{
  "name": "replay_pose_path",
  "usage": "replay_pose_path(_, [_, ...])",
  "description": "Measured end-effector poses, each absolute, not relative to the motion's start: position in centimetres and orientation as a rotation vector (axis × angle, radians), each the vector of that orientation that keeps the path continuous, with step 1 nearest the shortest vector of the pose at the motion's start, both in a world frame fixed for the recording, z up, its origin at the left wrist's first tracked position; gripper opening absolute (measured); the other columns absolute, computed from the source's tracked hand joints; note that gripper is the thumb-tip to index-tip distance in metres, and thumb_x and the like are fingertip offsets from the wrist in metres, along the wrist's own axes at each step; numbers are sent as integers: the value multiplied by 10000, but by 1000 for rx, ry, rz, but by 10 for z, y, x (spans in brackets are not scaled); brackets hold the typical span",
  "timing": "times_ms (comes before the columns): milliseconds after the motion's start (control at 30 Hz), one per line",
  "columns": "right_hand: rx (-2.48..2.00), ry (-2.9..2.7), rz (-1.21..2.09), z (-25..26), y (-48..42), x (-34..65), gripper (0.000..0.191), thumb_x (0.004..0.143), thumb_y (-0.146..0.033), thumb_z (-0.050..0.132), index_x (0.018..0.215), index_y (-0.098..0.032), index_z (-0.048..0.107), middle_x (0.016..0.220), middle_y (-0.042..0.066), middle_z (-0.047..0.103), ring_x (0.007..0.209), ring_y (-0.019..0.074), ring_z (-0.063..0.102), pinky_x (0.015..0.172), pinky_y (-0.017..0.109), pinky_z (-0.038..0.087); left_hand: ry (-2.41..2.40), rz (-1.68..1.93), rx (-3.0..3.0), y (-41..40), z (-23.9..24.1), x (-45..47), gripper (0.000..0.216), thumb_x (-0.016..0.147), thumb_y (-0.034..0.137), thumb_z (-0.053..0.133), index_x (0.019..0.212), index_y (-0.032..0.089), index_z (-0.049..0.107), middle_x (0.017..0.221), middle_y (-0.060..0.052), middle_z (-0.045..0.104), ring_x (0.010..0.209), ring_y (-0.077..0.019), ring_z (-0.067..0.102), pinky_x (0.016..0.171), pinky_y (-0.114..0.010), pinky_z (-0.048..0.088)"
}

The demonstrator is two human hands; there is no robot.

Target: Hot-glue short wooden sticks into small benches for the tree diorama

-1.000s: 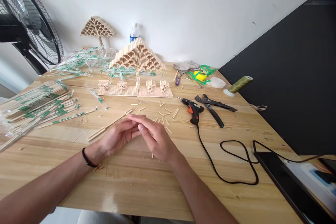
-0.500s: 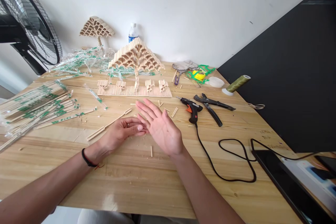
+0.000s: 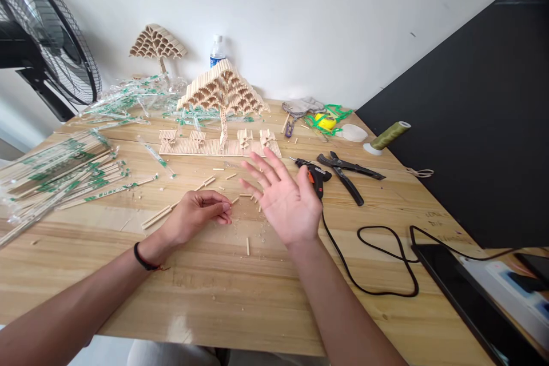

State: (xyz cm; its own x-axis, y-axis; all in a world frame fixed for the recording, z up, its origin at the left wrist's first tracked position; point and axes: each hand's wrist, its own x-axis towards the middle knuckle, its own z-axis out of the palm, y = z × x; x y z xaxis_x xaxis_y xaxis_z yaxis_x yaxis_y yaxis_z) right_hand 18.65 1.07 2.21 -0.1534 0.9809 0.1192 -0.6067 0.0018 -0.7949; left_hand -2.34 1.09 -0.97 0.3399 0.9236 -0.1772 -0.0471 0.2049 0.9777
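Note:
My left hand (image 3: 201, 211) is pinched above the table, and a short piece of wooden stick (image 3: 234, 201) pokes out at its fingertips. To its right, my right hand (image 3: 288, 206) is held palm up with its fingers spread, holding nothing. Behind the hands is a model tree (image 3: 223, 94) of cut wooden sticks on a slatted stick base (image 3: 210, 147) with small stick stools. A hot glue gun (image 3: 315, 177) lies just beyond my right hand. Short cut sticks are scattered around, one stick piece (image 3: 247, 246) lying in front of the hands.
Wrapped chopsticks (image 3: 55, 166) are heaped at the left, with torn wrappers (image 3: 128, 97) behind. Pliers (image 3: 343, 177), a black cable (image 3: 377, 295), a yellow tape measure (image 3: 325, 122) and a thread spool (image 3: 390, 136) are on the right. A fan (image 3: 51, 40) stands far left.
My right hand has moved right, away from my left hand, and its fingers have spread. The left hand has shifted slightly left, and the stick piece at its fingertips now shows.

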Motion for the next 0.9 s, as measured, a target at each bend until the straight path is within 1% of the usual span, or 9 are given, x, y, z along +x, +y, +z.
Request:
replay_pose_path(100, [-674, -681, 1369, 20, 19, 204, 492, 986, -643, 460, 1202, -292, 730, 1325, 83, 704, 1184, 270, 657, 871, 395, 588, 1041, 923, 1197, 14, -6, -28, 376, 777, 494, 886, 868, 142, 790, 826, -74, 794, 728, -205, 758, 749, -343, 635])
replay_pose_path(200, [-745, -617, 1261, 14, 27, 217, 370, 928, -596, 581, 1014, -273, 740, 994, 64, 696, 840, 217, 648, 650, 322, 533, 1055, 1014, 1202, 17, -3, -32, 383, 787, 502, 879, 872, 144, 771, 826, -74, 792, 759, -218, 769, 807, -378, 646])
replay_pose_path(267, [-787, -635, 1246, 10, 29, 219, 288, 871, -538, 688, 920, -256, 719, 843, 28, 635, 705, 179, 588, 594, 299, 484, 1044, 1068, 1189, 17, -2, -33, 385, 793, 500, 879, 886, 144, 768, 859, -78, 797, 802, -230, 783, 858, -407, 651])
replay_pose_path(433, [-958, -891, 1194, 2, 27, 206, 163, 814, -375, 783, 846, -224, 731, 776, 4, 655, 670, 147, 586, 652, 298, 495, 924, 1093, 1135, 15, -4, -32, 363, 823, 450, 878, 985, 138, 786, 1074, -122, 821, 1029, -284, 797, 1058, -476, 596])
replay_pose_path(567, [-1021, -1223, 1187, -1, 20, 193, 156, 872, -369, 766, 935, -226, 757, 901, 27, 732, 838, 190, 700, 841, 364, 573, 876, 993, 1183, 13, -5, -31, 392, 863, 431, 844, 1137, 158, 779, 1256, -149, 796, 1229, -315, 733, 1140, -478, 538])
replay_pose_path(667, [-979, -1305, 1207, -2, 19, 192, 188, 888, -381, 756, 1007, -236, 752, 1017, 46, 746, 1004, 229, 719, 945, 409, 586, 985, 960, 1352, 13, -5, -30, 379, 879, 472, 815, 1107, 171, 780, 1230, -134, 803, 1178, -297, 748, 1059, -425, 576])
replay_pose_path(767, [-1098, -1257, 1022, -6, 26, 205, 153, 885, -345, 730, 992, -236, 742, 1008, 47, 759, 963, 226, 717, 928, 406, 571, 1127, 975, 1440, 17, -5, -33, 368, 852, 522, 810, 942, 168, 764, 932, -90, 822, 852, -238, 779, 788, -334, 611])
replay_pose_path(833, [-1230, -1201, 821, -10, 34, 215, 119, 884, -326, 697, 941, -232, 742, 1002, 52, 767, 912, 218, 695, 900, 392, 541, 1279, 979, 1519, 21, -3, -37, 375, 857, 534, 791, 785, 175, 714, 646, -21, 718, 579, -165, 653, 576, -266, 505])
replay_pose_path(900, [-1295, -1169, 718, -16, 40, 222, 135, 880, -342, 676, 908, -224, 737, 972, 57, 761, 871, 216, 668, 836, 367, 522, 1418, 973, 1619, 27, -2, -41, 438, 907, 534, 727, 659, 181, 652, 502, 18, 586, 473, -124, 497, 499, -250, 380])
